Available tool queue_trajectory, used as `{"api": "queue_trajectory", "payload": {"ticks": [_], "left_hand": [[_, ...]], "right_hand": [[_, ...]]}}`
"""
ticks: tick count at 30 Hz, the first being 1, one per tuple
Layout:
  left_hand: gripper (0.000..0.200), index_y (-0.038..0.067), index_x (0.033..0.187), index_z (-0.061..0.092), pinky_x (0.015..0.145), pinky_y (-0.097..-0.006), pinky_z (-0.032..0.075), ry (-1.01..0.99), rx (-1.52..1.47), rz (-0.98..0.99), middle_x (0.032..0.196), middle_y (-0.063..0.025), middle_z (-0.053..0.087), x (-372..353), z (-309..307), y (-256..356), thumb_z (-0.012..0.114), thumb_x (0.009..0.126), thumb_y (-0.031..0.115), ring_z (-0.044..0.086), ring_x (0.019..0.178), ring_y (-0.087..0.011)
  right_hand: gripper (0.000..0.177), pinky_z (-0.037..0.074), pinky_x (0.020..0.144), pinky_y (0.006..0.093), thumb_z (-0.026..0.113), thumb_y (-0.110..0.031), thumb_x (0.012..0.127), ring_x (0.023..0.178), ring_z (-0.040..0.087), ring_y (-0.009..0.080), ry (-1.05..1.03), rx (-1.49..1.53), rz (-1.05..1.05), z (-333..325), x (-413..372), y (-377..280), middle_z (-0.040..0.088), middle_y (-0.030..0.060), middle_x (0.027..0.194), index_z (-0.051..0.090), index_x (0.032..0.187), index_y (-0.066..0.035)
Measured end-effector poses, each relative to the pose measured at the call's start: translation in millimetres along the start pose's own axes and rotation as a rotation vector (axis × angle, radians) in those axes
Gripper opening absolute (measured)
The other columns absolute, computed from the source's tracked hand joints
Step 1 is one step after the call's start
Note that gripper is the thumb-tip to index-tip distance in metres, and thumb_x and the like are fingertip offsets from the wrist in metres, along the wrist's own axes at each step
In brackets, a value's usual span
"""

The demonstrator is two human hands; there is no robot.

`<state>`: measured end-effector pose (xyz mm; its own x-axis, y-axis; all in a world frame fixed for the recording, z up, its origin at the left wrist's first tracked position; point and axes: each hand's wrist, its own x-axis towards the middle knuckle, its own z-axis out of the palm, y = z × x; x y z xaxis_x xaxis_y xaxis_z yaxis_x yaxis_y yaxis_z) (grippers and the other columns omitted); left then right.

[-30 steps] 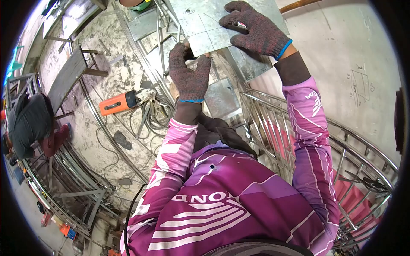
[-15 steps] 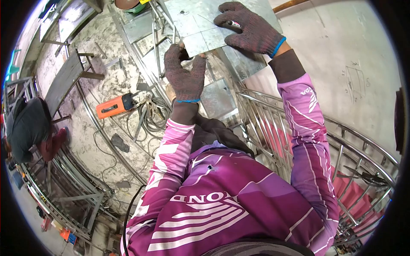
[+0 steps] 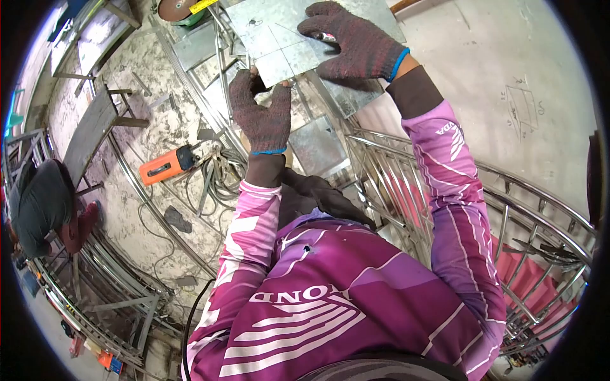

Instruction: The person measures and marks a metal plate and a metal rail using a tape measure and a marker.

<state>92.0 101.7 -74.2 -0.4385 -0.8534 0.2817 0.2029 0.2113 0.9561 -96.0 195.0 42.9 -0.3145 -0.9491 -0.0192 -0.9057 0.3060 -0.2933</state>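
A flat grey metal sheet (image 3: 264, 38) with thin crossing lines drawn on it is at the top of the view. My left hand (image 3: 260, 114), in a dark knitted glove with a blue cuff, pinches the sheet's near corner; bare fingertips show at the edge. Over the sheet's right part is my right hand (image 3: 362, 44), gloved alike, its fingers curled around what looks like a marker (image 3: 327, 37). Only a short white-and-red part of that marker shows; the rest is hidden by the glove.
An orange machine (image 3: 166, 166) lies by coiled cables (image 3: 222, 171) on the stained floor. Shiny metal railings (image 3: 406, 159) stand at right. Another person (image 3: 47, 200) bends at far left near a bench (image 3: 92, 130). A cutting disc (image 3: 176, 9) shows at the top.
The sheet and both hands have shifted slightly left in the view, and the surroundings shift a little too. The sheet is tilted slightly differently; both grips look the same.
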Motion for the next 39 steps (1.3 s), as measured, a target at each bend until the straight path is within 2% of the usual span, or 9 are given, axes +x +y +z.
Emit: {"api": "queue_trajectory", "payload": {"ticks": [1,5,15,20,23,36,39], "left_hand": [[0.055,-0.001,0.124,0.056,0.087,-0.0347,0.053,0.008,0.016,-0.004,0.113,-0.0122,0.06,0,0,-1,0.083,0.078,0.01,0.063,0.097,-0.0207],[0.055,-0.001,0.124,0.056,0.087,-0.0344,0.053,0.009,-0.043,0.001,0.113,-0.012,0.06,2,2,-2,0.083,0.077,0.009,0.063,0.097,-0.0205],[0.053,0.001,0.124,0.059,0.083,-0.0345,0.054,-0.002,0.011,0.061,0.114,-0.0124,0.06,2,0,-1,0.082,0.076,0.007,0.064,0.094,-0.0216],[0.054,0.001,0.124,0.059,0.084,-0.0353,0.055,0.018,0.089,0.099,0.114,-0.0139,0.06,4,1,-2,0.082,0.076,0.008,0.065,0.094,-0.0233],[0.055,0.0,0.124,0.058,0.084,-0.0359,0.055,0.007,0.046,0.057,0.114,-0.0144,0.06,3,1,0,0.082,0.076,0.008,0.065,0.095,-0.0238],[0.053,0.001,0.121,0.059,0.083,-0.0362,0.056,0.003,0.025,0.049,0.114,-0.0147,0.061,1,0,-7,0.083,0.075,0.007,0.066,0.094,-0.0241],[0.052,0.001,0.121,0.059,0.082,-0.036,0.056,0.012,0.054,0.1,0.114,-0.0143,0.061,3,0,-3,0.083,0.075,0.006,0.066,0.093,-0.0236]], "right_hand": [[0.072,0.047,0.11,0.0426,0.082,-0.036,0.069,0.133,0.053,0.0324,0.006,-0.067,0.038,-1,-1,-6,0.047,0.0131,0.15,0.058,0.135,-0.018],[0.074,0.049,0.105,0.0443,0.083,-0.045,0.067,0.126,0.057,0.0347,-0.004,-0.007,0.048,-9,-1,-15,0.047,0.0135,0.147,0.059,0.131,-0.016],[0.067,0.051,0.102,0.0445,0.082,-0.041,0.07,0.119,0.062,0.0347,0.052,-0.028,0.027,3,-1,-11,0.047,0.0132,0.146,0.06,0.129,-0.018],[0.069,0.052,0.1,0.0447,0.084,-0.042,0.069,0.116,0.064,0.034,-0.006,0.005,0.103,-4,-2,-19,0.046,0.012,0.147,0.061,0.129,-0.019],[0.069,0.052,0.1,0.0452,0.085,-0.044,0.068,0.114,0.065,0.0344,0.008,0.014,0.1,0,-1,-17,0.046,0.0113,0.147,0.061,0.129,-0.02],[0.069,0.051,0.102,0.0454,0.085,-0.044,0.068,0.118,0.063,0.0332,0.039,0.026,0.118,2,-3,-19,0.046,0.0103,0.148,0.062,0.128,-0.021],[0.068,0.051,0.102,0.0453,0.086,-0.043,0.068,0.119,0.063,0.0329,0.034,0.034,0.132,1,-4,-20,0.046,0.0102,0.148,0.062,0.128,-0.021]]}}
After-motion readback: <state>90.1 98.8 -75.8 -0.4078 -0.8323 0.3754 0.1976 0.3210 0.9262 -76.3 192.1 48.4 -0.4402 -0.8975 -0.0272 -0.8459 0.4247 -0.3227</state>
